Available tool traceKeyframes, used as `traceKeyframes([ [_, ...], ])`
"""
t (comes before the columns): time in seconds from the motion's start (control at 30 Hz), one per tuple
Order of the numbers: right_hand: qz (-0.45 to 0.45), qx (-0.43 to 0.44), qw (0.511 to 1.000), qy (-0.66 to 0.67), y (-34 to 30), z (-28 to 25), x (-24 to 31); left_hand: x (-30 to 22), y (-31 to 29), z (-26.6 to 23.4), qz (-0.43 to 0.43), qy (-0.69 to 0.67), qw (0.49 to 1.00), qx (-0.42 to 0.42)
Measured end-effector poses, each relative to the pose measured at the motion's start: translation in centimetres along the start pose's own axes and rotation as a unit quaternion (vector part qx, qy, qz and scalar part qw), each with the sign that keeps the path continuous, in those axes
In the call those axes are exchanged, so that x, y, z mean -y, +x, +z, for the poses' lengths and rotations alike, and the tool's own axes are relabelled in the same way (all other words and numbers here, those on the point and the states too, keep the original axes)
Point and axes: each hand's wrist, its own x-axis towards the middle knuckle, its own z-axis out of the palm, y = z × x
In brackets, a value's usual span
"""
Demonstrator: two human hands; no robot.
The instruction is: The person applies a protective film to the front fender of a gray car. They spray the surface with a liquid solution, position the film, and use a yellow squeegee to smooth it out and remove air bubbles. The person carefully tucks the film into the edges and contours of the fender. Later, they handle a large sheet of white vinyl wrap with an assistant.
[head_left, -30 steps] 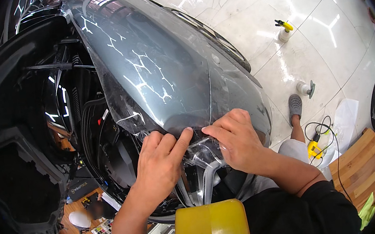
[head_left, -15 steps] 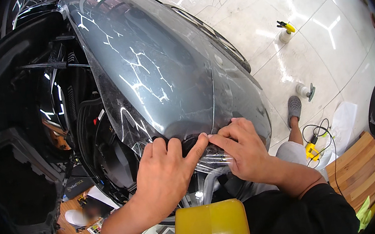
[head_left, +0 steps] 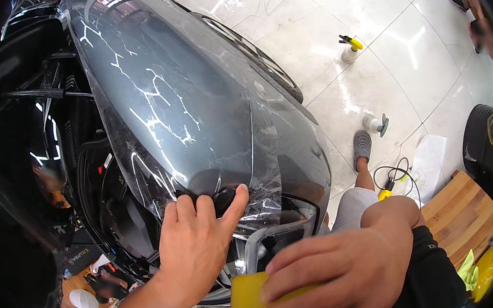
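Head view: the half-open left hand (head_left: 194, 237), thumb apart, touched the clear film (head_left: 264, 195) stretching away ahead over the grey car (head_left: 302, 169). The right hand (head_left: 341, 269) was farther back, bent over a yellow box (head_left: 244, 299), grip unclear.

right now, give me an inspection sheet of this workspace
surface: grey car panel, glossy, reflecting lights
job's things: clear film, creased, extending past the panel's near edge
clutter: white spray bottle with yellow trigger and white bottle with grey top, on floor
hands: left hand on film at the panel's edge; right hand blurred over yellow block, contact unclear
cables: black cable looped beside white sheet
surroundings: wooden surface; another person at far right
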Motion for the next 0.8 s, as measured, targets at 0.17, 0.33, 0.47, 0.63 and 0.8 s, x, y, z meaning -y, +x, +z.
traceKeyframes([
  [0.17, 0.125, 0.142, 0.98, 0.065, 0.2, -1.4, 1.1, -0.2, -0.2, 0.2, -0.002, -0.02, 1.0, -0.002],
  [0.33, 0.225, -0.035, 0.949, -0.218, 4.7, -5.3, -8.2, 0.1, -0.8, 0.5, -0.005, -0.017, 1.0, 0.008],
  [0.47, 0.225, 0.035, 0.902, -0.366, 11.9, -8.8, -18.8, 0.1, -0.5, 0.3, 0.009, -0.004, 1.0, -0.007],
  [0.63, 0.176, 0.154, 0.866, -0.441, 19.0, -5.1, -26.0, 0.1, -0.8, 0.3, 0.006, 0.009, 1.0, -0.002],
  [0.8, 0.064, 0.214, 0.865, -0.449, 12.3, -5.9, -22.8, -0.2, -0.5, 0.1, -0.007, -0.032, 0.999, -0.008],
])
